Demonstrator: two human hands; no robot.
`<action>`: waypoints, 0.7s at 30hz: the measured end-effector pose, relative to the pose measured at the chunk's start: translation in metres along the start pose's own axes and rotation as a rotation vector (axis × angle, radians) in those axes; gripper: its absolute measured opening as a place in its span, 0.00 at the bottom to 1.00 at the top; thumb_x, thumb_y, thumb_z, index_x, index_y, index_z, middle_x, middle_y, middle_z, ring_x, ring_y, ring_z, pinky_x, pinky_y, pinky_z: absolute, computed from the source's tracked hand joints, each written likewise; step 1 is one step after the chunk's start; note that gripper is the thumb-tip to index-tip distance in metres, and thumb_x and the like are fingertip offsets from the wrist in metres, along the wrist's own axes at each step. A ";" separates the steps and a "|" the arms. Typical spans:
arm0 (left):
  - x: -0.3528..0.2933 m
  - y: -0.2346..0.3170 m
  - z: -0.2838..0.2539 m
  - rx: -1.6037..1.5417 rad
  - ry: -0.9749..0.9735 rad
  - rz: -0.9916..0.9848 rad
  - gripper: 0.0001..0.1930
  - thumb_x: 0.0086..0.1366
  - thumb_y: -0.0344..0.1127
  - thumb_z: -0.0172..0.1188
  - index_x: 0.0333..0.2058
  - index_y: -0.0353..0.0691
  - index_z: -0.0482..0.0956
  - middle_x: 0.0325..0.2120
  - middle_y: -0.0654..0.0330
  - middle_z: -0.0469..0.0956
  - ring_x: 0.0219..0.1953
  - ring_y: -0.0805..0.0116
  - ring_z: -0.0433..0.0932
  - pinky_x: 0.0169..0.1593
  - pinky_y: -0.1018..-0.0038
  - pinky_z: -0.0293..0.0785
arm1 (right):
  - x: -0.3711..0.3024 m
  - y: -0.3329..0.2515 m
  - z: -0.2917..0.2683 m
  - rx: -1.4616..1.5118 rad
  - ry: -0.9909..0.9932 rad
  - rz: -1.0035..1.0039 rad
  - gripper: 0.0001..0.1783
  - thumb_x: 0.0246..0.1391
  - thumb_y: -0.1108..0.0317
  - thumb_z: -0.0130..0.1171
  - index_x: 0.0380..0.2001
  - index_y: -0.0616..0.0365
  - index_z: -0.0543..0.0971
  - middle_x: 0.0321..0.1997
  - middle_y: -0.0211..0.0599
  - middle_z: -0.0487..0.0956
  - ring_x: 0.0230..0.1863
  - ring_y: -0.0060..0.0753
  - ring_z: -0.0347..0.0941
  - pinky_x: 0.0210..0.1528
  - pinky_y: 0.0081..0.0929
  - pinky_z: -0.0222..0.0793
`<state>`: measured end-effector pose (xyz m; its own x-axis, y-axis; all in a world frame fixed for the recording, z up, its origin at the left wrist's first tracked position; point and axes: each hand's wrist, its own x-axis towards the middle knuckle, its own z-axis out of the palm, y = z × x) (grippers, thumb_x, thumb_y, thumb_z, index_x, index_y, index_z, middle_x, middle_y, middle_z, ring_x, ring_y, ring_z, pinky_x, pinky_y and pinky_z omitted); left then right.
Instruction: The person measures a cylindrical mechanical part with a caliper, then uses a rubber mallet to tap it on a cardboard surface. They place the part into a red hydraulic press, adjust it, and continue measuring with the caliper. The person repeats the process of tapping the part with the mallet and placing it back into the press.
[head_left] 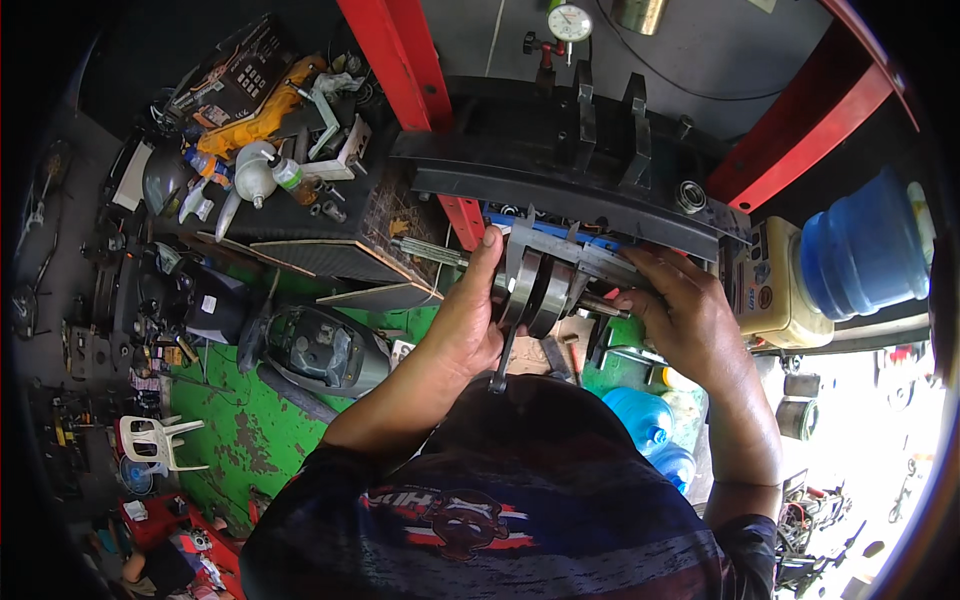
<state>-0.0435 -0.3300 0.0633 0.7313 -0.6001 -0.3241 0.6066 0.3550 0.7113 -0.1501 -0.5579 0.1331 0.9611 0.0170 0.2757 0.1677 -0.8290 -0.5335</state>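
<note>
In front of my chest is a motorcycle crankshaft [548, 303] with two round metal webs and a shaft end sticking out on either side. Its connecting rod [501, 368] hangs down between the webs toward my shirt. My left hand [468, 318] grips the crankshaft from the left, thumb pointing up. A silver vernier caliper [608, 264] lies across the top, its jaws reaching down around the webs; contact at each jaw is hard to make out. My right hand [688, 305] holds the caliper's right part, fingers curled over the beam and thumb near the right shaft end.
Beyond my hands runs a black press beam [560, 190] between red posts, with a dial gauge [570, 22] and a bearing [691, 196] on it. Left stands a cluttered bench with a bottle [288, 176]. A blue water jug [865, 250] is at right, a scooter [325, 350] at left.
</note>
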 end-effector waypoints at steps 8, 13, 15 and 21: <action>0.006 -0.001 0.001 0.006 -0.011 -0.005 0.39 0.69 0.73 0.50 0.60 0.41 0.74 0.45 0.53 0.83 0.39 0.62 0.86 0.35 0.62 0.87 | 0.000 0.002 -0.001 -0.038 0.016 -0.003 0.27 0.57 0.63 0.70 0.58 0.58 0.78 0.50 0.52 0.81 0.48 0.59 0.81 0.48 0.46 0.79; 0.010 -0.001 0.004 -0.019 0.002 0.000 0.39 0.70 0.72 0.50 0.60 0.42 0.73 0.45 0.53 0.83 0.39 0.62 0.86 0.34 0.62 0.87 | 0.001 0.004 -0.001 -0.038 0.034 -0.025 0.27 0.56 0.64 0.70 0.58 0.59 0.78 0.50 0.51 0.81 0.48 0.59 0.81 0.48 0.46 0.79; 0.010 0.001 0.008 -0.025 0.017 -0.005 0.39 0.70 0.72 0.50 0.59 0.41 0.73 0.45 0.53 0.83 0.39 0.61 0.86 0.34 0.62 0.87 | 0.003 0.004 -0.002 -0.043 0.037 -0.037 0.27 0.56 0.64 0.70 0.58 0.60 0.78 0.50 0.51 0.81 0.48 0.58 0.81 0.48 0.46 0.79; 0.011 0.003 0.003 -0.024 -0.062 -0.031 0.38 0.70 0.72 0.49 0.59 0.41 0.73 0.42 0.52 0.83 0.33 0.59 0.86 0.32 0.62 0.86 | 0.004 0.003 -0.003 -0.061 0.023 -0.032 0.27 0.56 0.65 0.70 0.58 0.60 0.78 0.47 0.50 0.81 0.45 0.58 0.81 0.45 0.46 0.79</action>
<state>-0.0348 -0.3381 0.0635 0.6916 -0.6541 -0.3065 0.6367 0.3516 0.6863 -0.1462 -0.5624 0.1349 0.9502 0.0317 0.3101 0.1838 -0.8605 -0.4751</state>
